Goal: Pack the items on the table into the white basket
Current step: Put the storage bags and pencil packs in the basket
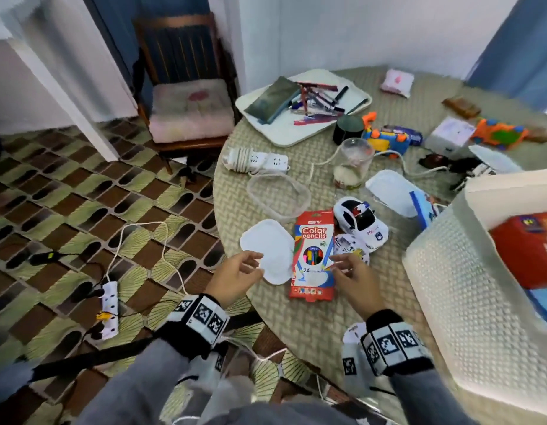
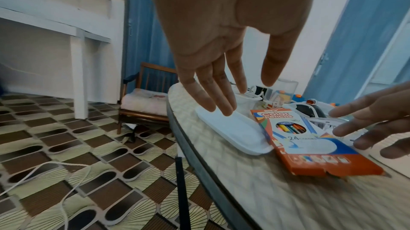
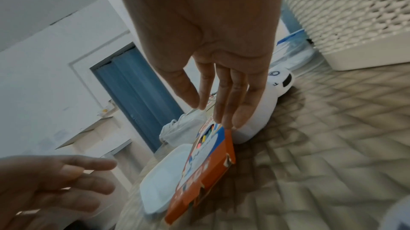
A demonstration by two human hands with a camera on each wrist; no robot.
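Head view: my left hand [image 1: 235, 279] and right hand [image 1: 355, 280] hover with fingers loose, holding nothing, either side of the color pencils box [image 1: 312, 256] on the counter [image 1: 296, 317]. I see the white basket [image 1: 468, 296] at right already holding a red box [image 1: 530, 250]; the toy police car [image 1: 359, 220], white lid [image 1: 266, 251] and much else remain.

Left wrist view: fingers [image 2: 213, 93] straight above the lid.

Right wrist view: fingertips [image 3: 224, 111] just over the box; contact unclear.

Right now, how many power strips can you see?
2: one white power strip on the table's far left side, another power strip on the patterned floor. Clutter may hide others.
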